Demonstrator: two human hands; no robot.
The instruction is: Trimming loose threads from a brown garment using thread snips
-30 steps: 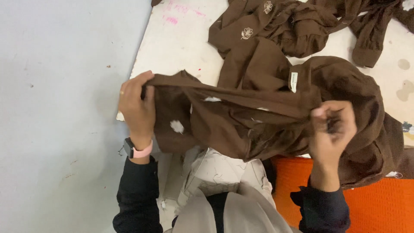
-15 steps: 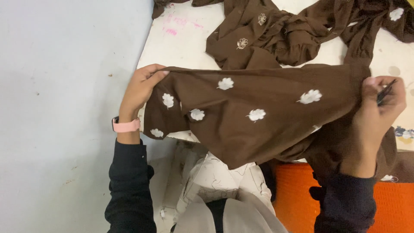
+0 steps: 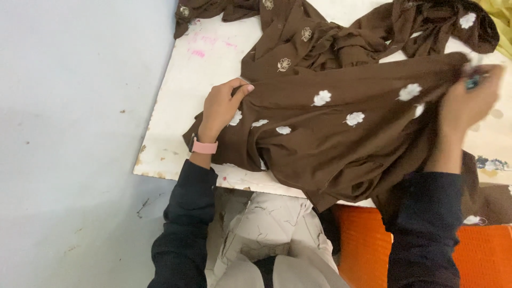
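Observation:
A brown cloth with white embroidered flowers lies spread over the near part of a white board. My left hand, with a pink watch at the wrist, pinches the cloth's left top edge against the board. My right hand is blurred and grips the cloth's right top corner, raised a little; a small dark tool shows between its fingers. Part of the cloth hangs over the board's near edge toward my lap.
More brown embroidered cloth lies bunched at the back of the board. A yellow-green cloth shows at the top right corner. An orange surface sits under the board's near right. Grey floor fills the left.
The bunched cloth has been pulled open between both hands and lowered flat onto the board. My left hand moved down onto the board; my right hand swung out to the right.

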